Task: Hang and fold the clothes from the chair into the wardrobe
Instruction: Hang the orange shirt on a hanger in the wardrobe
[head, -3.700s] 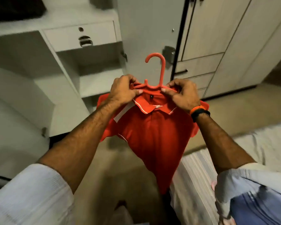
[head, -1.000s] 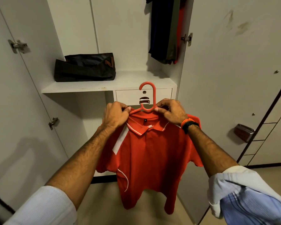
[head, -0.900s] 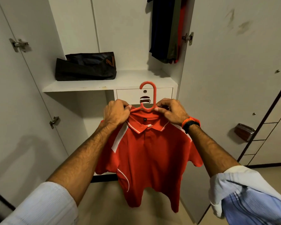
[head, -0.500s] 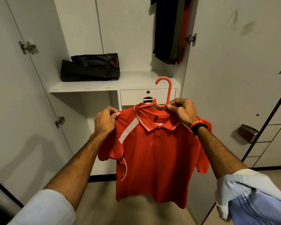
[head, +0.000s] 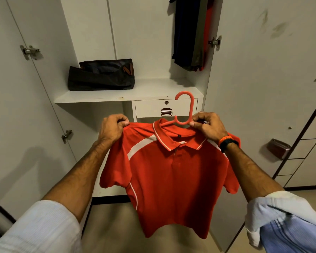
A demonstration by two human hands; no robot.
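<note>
A red polo shirt (head: 171, 176) with white trim hangs on a coral plastic hanger (head: 187, 106) in front of the open wardrobe. My right hand (head: 208, 126) pinches the hanger at the base of its hook, beside the collar. My left hand (head: 111, 127) grips the shirt's left shoulder seam and holds it out to the side. The shirt hangs flat, facing me, its hem above the floor.
The wardrobe shelf (head: 153, 88) carries a dark folded bag (head: 101, 75). Dark and red garments (head: 190, 33) hang at the upper right inside. A small drawer (head: 165, 108) sits under the shelf. Wardrobe doors (head: 263, 88) stand open on both sides.
My left hand has slid from the collar out to the shirt's left shoulder, spreading it. The hanger and shirt have shifted right and the view has tilted up towards the wardrobe.
</note>
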